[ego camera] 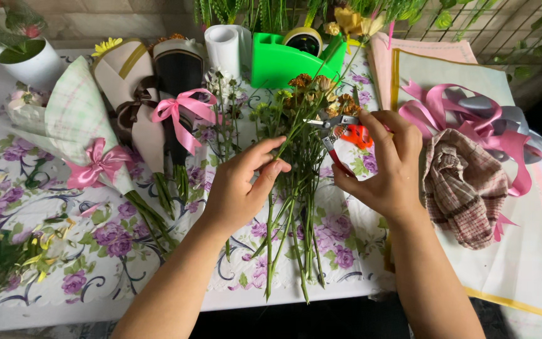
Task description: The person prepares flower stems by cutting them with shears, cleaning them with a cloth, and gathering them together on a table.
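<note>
Left hand (241,182) pinching a green stem between thumb and fingertips, fingers curled closed around it, just left of the loose flower stems (296,207). Stems lying fanned out on the floral tablecloth (114,242), cut ends pointing toward the near table edge, orange-brown blooms toward the far side.

Right hand (389,164) gripping red-handled scissors (340,135), fingers wrapped through and over the handles; blades slightly parted, tips sitting among the flower heads, touching or nearly touching the stems. Exact contact of blade and stem not resolvable.

Lying left of the loose stems: three wrapped bouquets side by side — pale green checked wrap with a pink bow (79,119), beige wrap with a brown ribbon (130,94), dark wrap with a pink bow (180,94). Standing behind the stems: green tape dispenser (277,63) and a white paper roll (226,47). Resting right of the right hand: checked cloth (462,185) over pink ribbon loops (446,107), on wrapping paper sheets (522,263). Sitting at far left corner: white pot (29,63) with a plant.
</note>
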